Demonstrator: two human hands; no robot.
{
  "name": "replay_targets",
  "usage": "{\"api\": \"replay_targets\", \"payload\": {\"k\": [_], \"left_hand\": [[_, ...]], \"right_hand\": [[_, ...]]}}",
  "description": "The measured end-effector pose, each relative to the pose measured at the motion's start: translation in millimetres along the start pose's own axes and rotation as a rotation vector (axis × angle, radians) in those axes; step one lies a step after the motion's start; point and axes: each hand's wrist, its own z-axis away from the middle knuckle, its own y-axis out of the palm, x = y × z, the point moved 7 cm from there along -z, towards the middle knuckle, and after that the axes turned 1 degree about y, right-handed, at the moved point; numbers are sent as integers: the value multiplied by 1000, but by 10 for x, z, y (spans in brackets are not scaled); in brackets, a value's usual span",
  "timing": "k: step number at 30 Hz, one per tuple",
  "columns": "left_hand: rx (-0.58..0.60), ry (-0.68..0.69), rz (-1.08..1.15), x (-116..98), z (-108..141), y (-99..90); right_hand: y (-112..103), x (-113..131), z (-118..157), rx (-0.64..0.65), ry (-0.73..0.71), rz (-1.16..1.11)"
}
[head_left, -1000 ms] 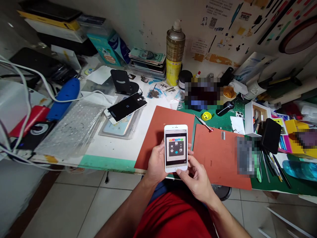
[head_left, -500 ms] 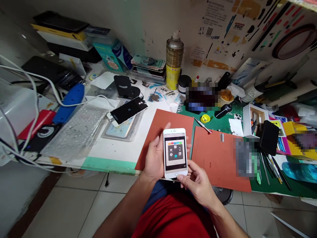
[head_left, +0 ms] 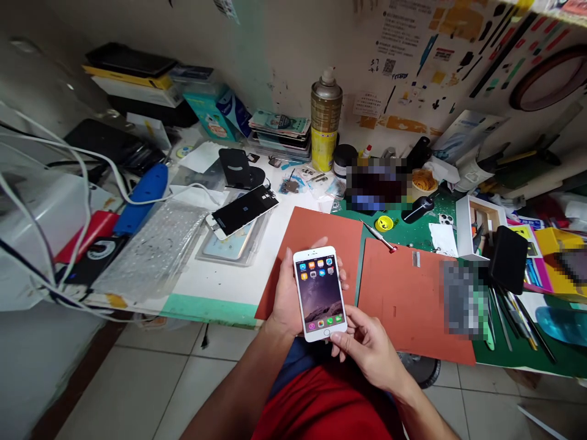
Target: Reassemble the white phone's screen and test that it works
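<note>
A white smartphone point(head_left: 321, 293) lies face up in my left hand point(head_left: 287, 299), its lit screen showing a home page of app icons over a night sky. My left fingers wrap behind it, their tips showing along its right edge. My right hand point(head_left: 367, 345) is at the lower right corner, thumb by the round home button and the other fingers curled beneath. Under and beyond the phone is a brown-orange mat point(head_left: 321, 235). A second such mat point(head_left: 408, 299) lies to the right.
A detached phone screen point(head_left: 243, 211) rests on a bagged phone point(head_left: 229, 241) at left. Behind stands a spray can point(head_left: 326, 122). A screwdriver point(head_left: 378, 235) lies between the mats. Tweezers and thin tools point(head_left: 518, 315) are at right, and white cables point(head_left: 87, 214) hang at far left.
The phone's display has gone from a grey pop-up menu to the home page of icons. The phone has tilted slightly and shifted a little left and down; both hands still hold it.
</note>
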Motion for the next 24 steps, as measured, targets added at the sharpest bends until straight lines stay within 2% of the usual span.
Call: {"api": "replay_targets", "payload": {"k": [13,19,22,24], "left_hand": [[24,5,-24,9,2,-3],[-46,24,-164,-22,14,-73],[-98,-4,-275,10,68,-113],[-166,-28,-354,16,130,-220]], "right_hand": [[2,-23,-18,1,2,2],[39,-31,-53,14,-29,-156],[52,9,-103,-49,-66,-247],[64,38,-153,-106,-75,-315]]}}
